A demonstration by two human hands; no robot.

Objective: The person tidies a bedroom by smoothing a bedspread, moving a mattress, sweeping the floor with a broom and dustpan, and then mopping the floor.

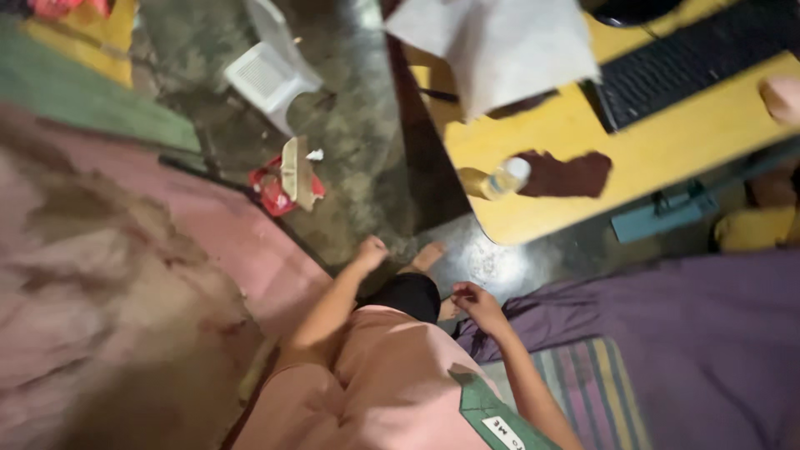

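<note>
The person looks down along their own body, which wears a pink shirt [392, 375] and black shorts [408, 293]. The left hand [371, 250] hangs at the end of a straight arm, beside the left hip, and its fingers are curled in to a loose fist; nothing shows inside it. The right hand [477, 302] is just beside the right hip, with the fingers bent and partly spread, and it touches the edge of a purple cloth [667, 333] that lies on the right side of this hand. I cannot tell if the fingers really pinch the cloth or only rest on it, because the picture is blurred. Under the right forearm lies a striped mat [596, 383], touching the purple cloth. One bare foot [427, 254] stands on the dark floor [358, 167] between the two hands. Ahead of the right hand is a yellow table [650, 150], and near its closest edge a plastic bottle [493, 182] lies on its side beside a brown patch [571, 175]. Farther on the table are a black keyboard [692, 58] and a white sheet [500, 46]. Ahead of the left hand, well apart, a red packet [275, 193] with a piece of cardboard [296, 171] lies on the floor, and beyond it stands a white plastic chair [271, 75]. To the left of the left hand spreads a pink blanket [108, 267].
</note>
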